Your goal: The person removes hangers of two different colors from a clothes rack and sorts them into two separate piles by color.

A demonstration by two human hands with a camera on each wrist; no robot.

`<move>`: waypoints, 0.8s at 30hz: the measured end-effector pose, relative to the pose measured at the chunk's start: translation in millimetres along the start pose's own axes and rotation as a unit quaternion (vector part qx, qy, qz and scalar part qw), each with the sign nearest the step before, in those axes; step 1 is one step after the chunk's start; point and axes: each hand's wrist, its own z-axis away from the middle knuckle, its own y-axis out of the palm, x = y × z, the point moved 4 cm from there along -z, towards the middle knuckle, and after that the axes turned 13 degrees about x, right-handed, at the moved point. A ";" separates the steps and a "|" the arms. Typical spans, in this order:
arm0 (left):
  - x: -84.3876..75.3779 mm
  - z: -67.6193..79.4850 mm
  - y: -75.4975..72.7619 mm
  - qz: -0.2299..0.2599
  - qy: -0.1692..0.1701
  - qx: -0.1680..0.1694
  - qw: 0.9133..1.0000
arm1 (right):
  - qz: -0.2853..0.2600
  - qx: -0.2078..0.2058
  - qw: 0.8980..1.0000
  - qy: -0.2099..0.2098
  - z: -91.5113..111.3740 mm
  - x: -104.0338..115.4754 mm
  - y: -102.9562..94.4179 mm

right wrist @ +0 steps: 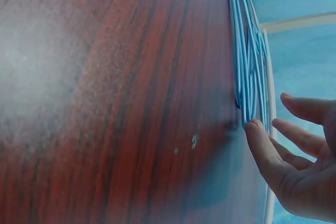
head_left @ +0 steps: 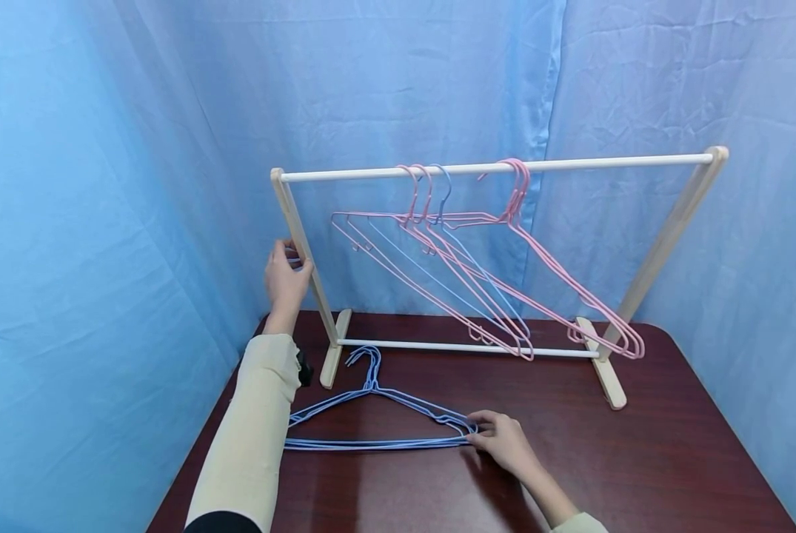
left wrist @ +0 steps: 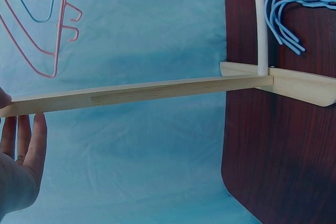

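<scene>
Pale wood, smooth and squared, makes up the left upright (head_left: 294, 218) of the clothes rack, which the left hand (head_left: 286, 280) grips partway up; the thumb lies on one side and the fingers on the other. That arm reaches forward and up in a cream sleeve (head_left: 254, 414). The right hand (head_left: 503, 443) is low over the table (head_left: 644, 451), reaching in from the near right, its thumb and fingers spread apart and slightly bent, tips at the corners of the blue wire hangers (head_left: 378, 445).

Those hangers are slim, round-wired triangles lying nearly stacked on the dark red-brown, wood-grained surface, their curved hooks bunched towards the rack's left foot (head_left: 331, 366). The rack has a white top rail (head_left: 591, 163) and a thinner white lower rail (head_left: 404, 345) between its uprights. From the top rail hang pink hangers (head_left: 516, 200) in two groups, with one blue hanger (head_left: 447, 189) beside the left pair. Satiny blue curtain (head_left: 384, 81) drapes behind in soft creases.

The stack's right-hand ends meet the right thumb tip, with the other fingertips just beside them; the left forearm crosses in front of its opposite ends. The left fingers are against bare wood, well apart from the hanging hangers.
</scene>
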 end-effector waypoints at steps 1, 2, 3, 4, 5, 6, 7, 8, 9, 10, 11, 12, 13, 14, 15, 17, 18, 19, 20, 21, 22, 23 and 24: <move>0.0 0.1 0.0 0.000 0.001 0.000 1.000 | 0.000 -0.001 1.000 0.000 0.8 -0.1 -1.4; 0.0 -0.1 0.1 0.000 0.002 0.000 1.000 | 0.003 -0.002 1.000 0.000 1.5 -0.4 -2.7; 0.0 0.0 0.1 0.001 0.002 0.000 1.000 | 0.003 -0.001 1.000 0.001 1.7 -1.3 -3.8; 0.1 -0.1 0.0 0.003 0.001 0.000 1.000 | -0.001 0.003 1.000 0.001 1.9 -2.1 -4.7; 0.2 -0.1 -0.1 0.003 0.001 0.000 1.000 | -0.003 0.005 1.000 0.000 2.2 -2.7 -5.6; 0.5 -0.2 -0.3 0.003 0.000 0.001 1.000 | -0.007 0.008 1.000 0.000 2.6 -3.3 -6.4; 0.5 -0.1 -0.5 0.004 0.000 0.001 1.000 | -0.011 0.011 1.000 -0.001 2.6 -4.3 -6.8; 0.7 -0.3 -0.7 0.005 -0.001 0.001 1.000 | -0.014 0.014 1.000 0.000 2.7 -5.3 -7.2; 0.8 -0.4 -0.8 0.006 -0.001 0.002 1.000 | -0.017 0.017 1.000 0.000 2.8 -6.2 -7.3; 0.8 -0.4 -1.0 0.006 -0.001 0.002 1.000 | -0.019 0.019 1.000 0.000 3.2 -6.6 -7.5; 1.0 -0.5 -1.1 0.006 -0.001 0.002 1.000 | -0.019 0.021 1.000 0.001 3.4 -7.2 -7.4; 1.1 -0.7 -1.1 0.006 -0.001 0.002 1.000 | -0.021 0.023 1.000 0.003 3.7 -7.8 -7.1; 1.1 -0.7 -1.0 0.006 -0.001 0.003 1.000 | -0.020 0.025 0.999 0.003 4.0 -8.0 -6.8; 1.1 -0.8 -0.9 0.005 -0.001 0.003 1.000 | -0.020 0.027 0.999 0.002 4.6 -8.0 -6.8; 1.2 -0.8 -0.7 0.005 0.000 0.003 1.000 | -0.020 0.030 0.999 0.000 5.0 -8.0 -6.8; 1.1 -0.6 -0.4 0.005 -0.001 0.003 1.000 | -0.024 0.034 0.999 -0.007 5.7 -7.2 -7.4; 1.1 -0.6 -0.3 0.005 -0.001 0.003 1.000 | -0.025 0.035 0.999 -0.011 6.2 -6.3 -8.2; 1.0 -0.5 -0.1 0.005 -0.001 0.003 1.000 | -0.027 0.035 0.999 -0.014 6.6 -5.4 -9.4; 1.0 -0.4 0.0 0.005 -0.002 0.004 1.000 | -0.029 0.035 0.999 -0.018 6.8 -4.4 -10.9; 0.8 -0.3 0.1 0.005 -0.002 0.004 1.000 | -0.029 0.034 0.999 -0.019 6.9 -3.5 -12.5; 0.7 -0.2 0.2 0.004 -0.002 0.004 1.000 | -0.029 0.031 0.999 -0.018 6.9 -2.8 -14.5; 0.6 -0.2 0.3 0.004 -0.002 0.004 1.000 | -0.026 0.026 0.999 -0.015 6.9 -2.1 -16.8; 0.4 -0.4 0.4 0.003 -0.002 0.004 1.000 | -0.020 0.018 1.000 -0.011 7.1 -1.5 -19.5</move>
